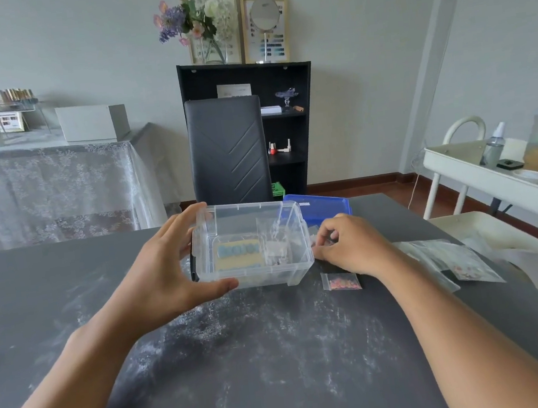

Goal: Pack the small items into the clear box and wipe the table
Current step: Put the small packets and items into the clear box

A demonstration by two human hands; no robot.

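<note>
Clear box was steadied by the left hand, fingers spread; right hand fingers pinched a small packet; dropping it in seemed next, wiping unstarted.

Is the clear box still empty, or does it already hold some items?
Not empty. Through the clear box a card with blue pieces and small transparent packets show inside.

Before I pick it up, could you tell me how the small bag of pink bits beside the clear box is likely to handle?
The small bag lies flat and thin on the table, so it is probably floppy and very light. Its clear plastic looks smooth, so it may be slippery and slide when pushed.
</note>
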